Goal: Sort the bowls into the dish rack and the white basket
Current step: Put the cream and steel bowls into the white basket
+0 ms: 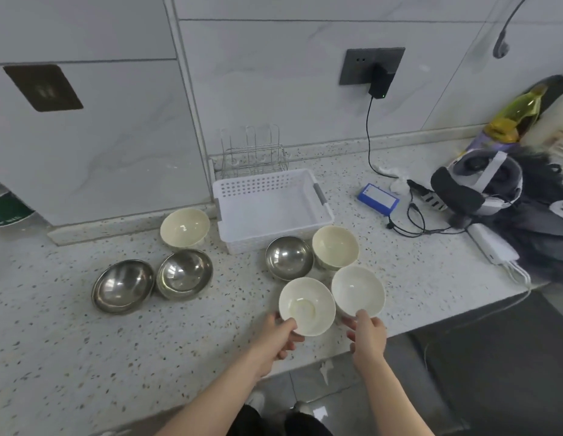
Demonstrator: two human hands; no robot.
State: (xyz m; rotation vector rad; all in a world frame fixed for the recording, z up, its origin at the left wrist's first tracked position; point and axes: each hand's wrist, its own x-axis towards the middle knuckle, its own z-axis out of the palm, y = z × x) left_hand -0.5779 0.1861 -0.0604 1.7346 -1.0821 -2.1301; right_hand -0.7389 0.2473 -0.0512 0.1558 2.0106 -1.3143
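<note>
Here, speckled tabletop [85, 357] under grey marble wall tiles [258, 73]; left hand [278, 336] gripping a cream bowl [306, 305], right hand [366, 333] pinching a white bowl [357, 291].

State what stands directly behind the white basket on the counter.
A wire dish rack stands behind the white basket, against the wall, holding no bowls. The basket's back wall covers the rack's base.

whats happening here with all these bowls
A person stands at a speckled counter sorting bowls. The left hand grips a cream bowl by its near rim, and the right hand holds the rim of the white bowl beside it. Two more cream bowls and three steel bowls sit on the counter. The white basket and the wire dish rack behind it hold nothing yet.
</note>
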